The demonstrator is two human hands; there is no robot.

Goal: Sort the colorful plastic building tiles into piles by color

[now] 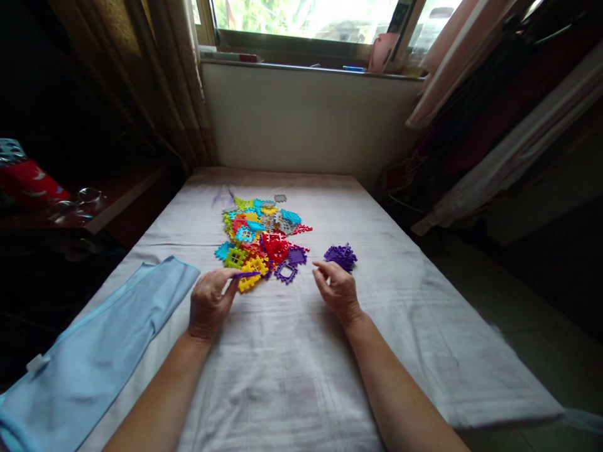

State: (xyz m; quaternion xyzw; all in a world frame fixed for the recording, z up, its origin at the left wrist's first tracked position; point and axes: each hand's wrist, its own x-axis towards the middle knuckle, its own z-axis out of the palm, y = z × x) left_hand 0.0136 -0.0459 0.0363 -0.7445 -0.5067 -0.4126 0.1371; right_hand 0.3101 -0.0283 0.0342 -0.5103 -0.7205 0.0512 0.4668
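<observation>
My left hand (pixel 211 302) pinches a thin purple piece (pixel 247 274) over the yellow pieces (pixel 253 272) at the near edge of a mixed pile. Red (pixel 276 247), blue, green, grey and purple notched plastic pieces make up that pile. My right hand (pixel 338 290) has its fingers apart with nothing visible between them. Just beyond it lies a separate stack of purple pieces (pixel 342 257). A purple square frame (pixel 286 272) and a solid purple square (pixel 297 255) lie between my hands, at the pile's right side.
A light blue cloth (pixel 113 345) lies along the left side of the sheet-covered surface (pixel 282 376). Eyeglasses (pixel 78 202) and a red object (pixel 31 182) are on a dark table at the far left. Clothes hang at the right.
</observation>
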